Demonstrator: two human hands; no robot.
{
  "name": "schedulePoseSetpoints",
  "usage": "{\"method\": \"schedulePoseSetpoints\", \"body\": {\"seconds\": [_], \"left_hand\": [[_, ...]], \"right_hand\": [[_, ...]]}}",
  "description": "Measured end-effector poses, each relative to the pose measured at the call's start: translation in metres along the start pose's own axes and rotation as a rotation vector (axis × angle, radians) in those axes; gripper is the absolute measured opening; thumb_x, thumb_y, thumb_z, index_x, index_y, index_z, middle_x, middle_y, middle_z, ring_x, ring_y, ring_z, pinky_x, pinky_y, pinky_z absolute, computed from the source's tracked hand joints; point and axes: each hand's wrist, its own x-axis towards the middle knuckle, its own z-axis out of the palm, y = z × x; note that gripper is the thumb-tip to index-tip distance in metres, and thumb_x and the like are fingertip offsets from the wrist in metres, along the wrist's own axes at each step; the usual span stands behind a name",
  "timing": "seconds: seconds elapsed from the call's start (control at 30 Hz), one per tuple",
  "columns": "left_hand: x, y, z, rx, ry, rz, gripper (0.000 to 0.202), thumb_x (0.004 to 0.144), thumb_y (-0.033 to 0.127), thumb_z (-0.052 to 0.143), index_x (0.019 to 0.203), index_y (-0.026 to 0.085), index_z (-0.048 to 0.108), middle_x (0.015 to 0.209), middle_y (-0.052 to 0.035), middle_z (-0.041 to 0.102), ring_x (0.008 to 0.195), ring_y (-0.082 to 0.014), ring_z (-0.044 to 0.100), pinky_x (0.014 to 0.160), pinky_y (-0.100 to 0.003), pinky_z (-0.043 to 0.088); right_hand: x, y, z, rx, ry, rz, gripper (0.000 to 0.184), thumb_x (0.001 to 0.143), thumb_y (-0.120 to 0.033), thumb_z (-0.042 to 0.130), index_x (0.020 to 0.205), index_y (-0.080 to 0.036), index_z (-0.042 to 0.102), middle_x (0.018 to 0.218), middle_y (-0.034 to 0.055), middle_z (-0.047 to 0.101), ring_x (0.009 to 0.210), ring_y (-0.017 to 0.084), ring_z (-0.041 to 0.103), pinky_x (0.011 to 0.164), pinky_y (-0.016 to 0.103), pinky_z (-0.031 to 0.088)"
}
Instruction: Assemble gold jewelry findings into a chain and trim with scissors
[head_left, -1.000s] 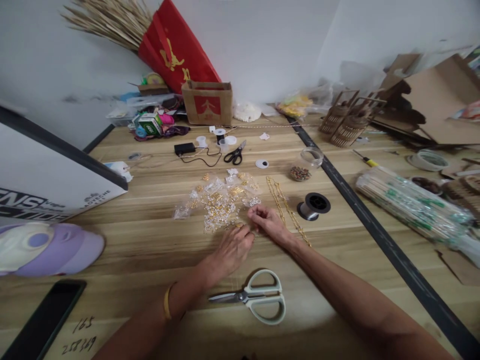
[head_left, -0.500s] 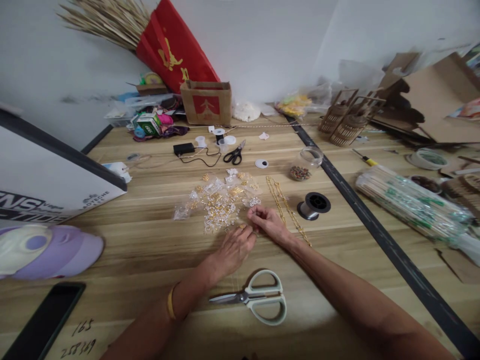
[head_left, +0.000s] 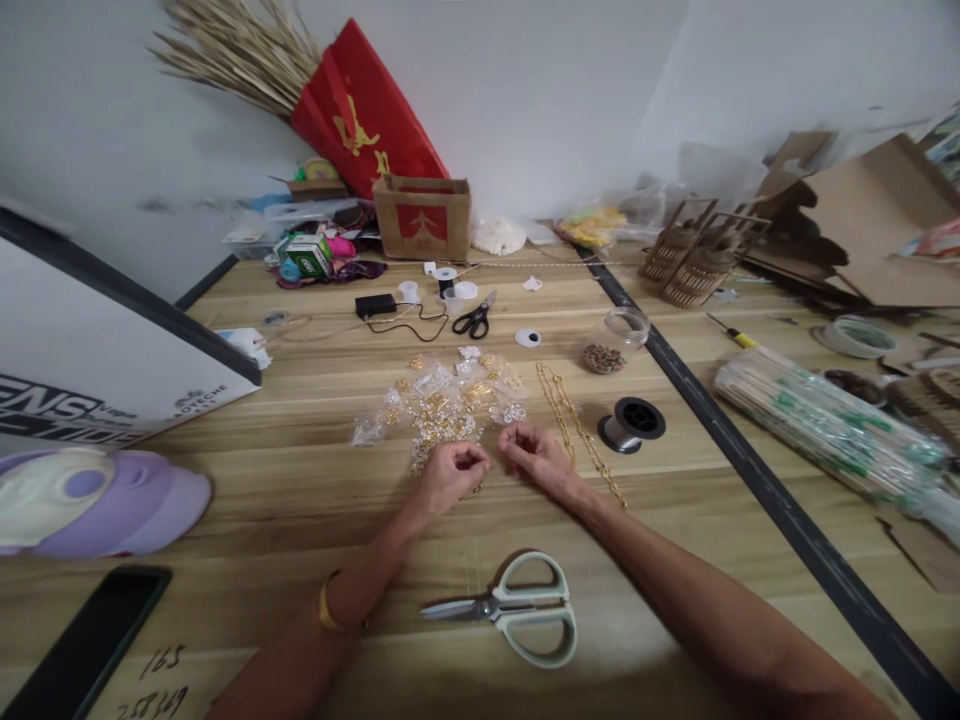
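Observation:
My left hand is curled with its fingertips pinched together, just below a pile of small clear bags holding gold and silver jewellery findings. My right hand is also pinched, right beside the left, with what it holds too small to make out. A gold chain runs along the wooden table to the right of my right hand. White-handled scissors lie near the table's front, between my forearms.
A wire spool and a jar of beads sit right of the chain. Black scissors and a black box with a cable lie farther back. A phone, a purple mask and a white board are at left.
My left hand has lifted from lying flat on the table, moved up-left toward the bags and closed into a pinch. My right hand stays nearly in place.

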Motion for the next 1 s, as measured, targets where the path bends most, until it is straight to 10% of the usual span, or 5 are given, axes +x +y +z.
{"method": "schedulePoseSetpoints", "body": {"seconds": [1.0], "left_hand": [[0.0, -0.0018, -0.0044, -0.271, -0.033, -0.089, 0.017, 0.062, 0.026, 0.066, 0.066, 0.012, 0.059, 0.049, 0.0042, 0.054, 0.04, -0.0065, 0.048, 0.042, -0.019, 0.039]], "right_hand": [[-0.0077, 0.0066, 0.0074, -0.176, -0.077, -0.132, 0.02, 0.08, -0.036, 0.058, 0.078, -0.016, 0.06, 0.067, 0.0003, 0.056, 0.059, 0.011, 0.049, 0.054, 0.022, 0.038]]}}
